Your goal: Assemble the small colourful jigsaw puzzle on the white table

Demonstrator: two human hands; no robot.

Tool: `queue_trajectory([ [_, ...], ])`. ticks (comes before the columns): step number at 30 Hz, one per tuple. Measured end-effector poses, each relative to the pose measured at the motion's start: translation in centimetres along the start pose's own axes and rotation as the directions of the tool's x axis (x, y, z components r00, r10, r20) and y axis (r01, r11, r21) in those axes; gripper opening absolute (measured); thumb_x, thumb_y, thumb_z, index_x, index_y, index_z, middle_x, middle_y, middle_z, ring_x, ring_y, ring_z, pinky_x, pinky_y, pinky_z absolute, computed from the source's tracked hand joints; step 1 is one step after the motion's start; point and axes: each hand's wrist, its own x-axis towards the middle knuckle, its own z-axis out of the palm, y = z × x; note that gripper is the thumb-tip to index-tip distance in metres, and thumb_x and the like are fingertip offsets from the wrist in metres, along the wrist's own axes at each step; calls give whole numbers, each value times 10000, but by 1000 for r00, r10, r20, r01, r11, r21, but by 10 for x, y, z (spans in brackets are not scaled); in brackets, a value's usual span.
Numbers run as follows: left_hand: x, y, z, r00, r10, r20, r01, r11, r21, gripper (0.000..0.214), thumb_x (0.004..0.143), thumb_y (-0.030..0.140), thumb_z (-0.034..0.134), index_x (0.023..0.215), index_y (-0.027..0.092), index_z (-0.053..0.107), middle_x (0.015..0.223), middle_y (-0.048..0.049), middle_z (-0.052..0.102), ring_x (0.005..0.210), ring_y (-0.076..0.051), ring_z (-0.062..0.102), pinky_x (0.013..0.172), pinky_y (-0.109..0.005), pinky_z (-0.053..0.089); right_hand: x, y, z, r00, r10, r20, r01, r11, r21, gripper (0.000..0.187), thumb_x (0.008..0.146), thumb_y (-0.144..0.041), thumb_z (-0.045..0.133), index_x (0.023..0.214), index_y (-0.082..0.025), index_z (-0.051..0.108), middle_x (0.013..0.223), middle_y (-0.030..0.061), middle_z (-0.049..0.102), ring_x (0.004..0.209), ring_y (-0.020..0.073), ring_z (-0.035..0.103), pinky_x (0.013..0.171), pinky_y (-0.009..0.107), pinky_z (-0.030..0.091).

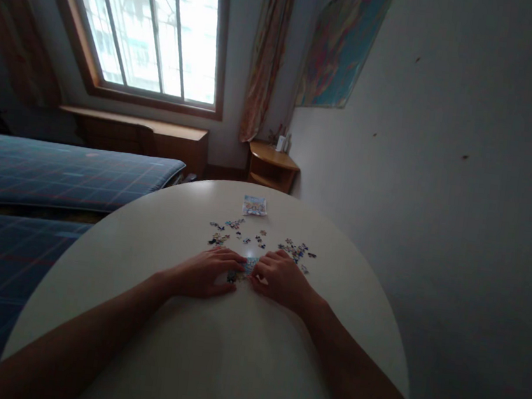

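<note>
Left hand (204,274), right hand (282,279) (one puzzle (243,272))

puzzle patch (244,269) mostly covered (loose pieces (296,250) too small)

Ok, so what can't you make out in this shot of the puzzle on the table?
Head view:
The joined puzzle patch: mostly covered by the left hand and right hand; its picture is hidden.
Right hand's grip: curled fingers hide whether it pinches a piece.
The loose pieces: too small and dim for shapes.
The picture card: too small to read.
</note>
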Motion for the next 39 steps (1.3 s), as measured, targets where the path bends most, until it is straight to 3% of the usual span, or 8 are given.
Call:
queue_trajectory([
  [18, 0, -1, 1, 1000, 0, 3, 0, 1000, -2, 415, 864, 315, 655, 1271, 259, 597, 1372, -71, 591, 1255, -261, 537, 1103, -452, 377, 1, 0, 4, 1000, -11, 23, 11, 1000, -22, 103, 856, -224, 626, 766, -187, 658, 806, 36, 734, 776, 169, 629, 790, 317, 362],
  [34, 1, 4, -4, 999, 27, 31, -28, 999, 26, 420, 888, 291, 633, 1302, 358, 606, 1411, -34, 560, 1255, -276, 532, 1088, -491, 389, -9, 15, -8, 997, 54, 52, -60, 989, 132, 105, 871, -286, 665, 829, -219, 734, 826, 33, 728, 805, 170, 645, 809, 315, 398],
  [39, 1, 5, -4, 999, 19, 37, -20, 999, 46, 395, 889, 317, 632, 1283, 340, 620, 1417, -37, 557, 1256, -279, 529, 1087, -490, 391, -11, 17, -5, 998, 38, 47, -46, 984, 172, 130, 864, -273, 668, 940, -290, 773, 849, 21, 731, 819, 162, 644, 817, 312, 410],
])
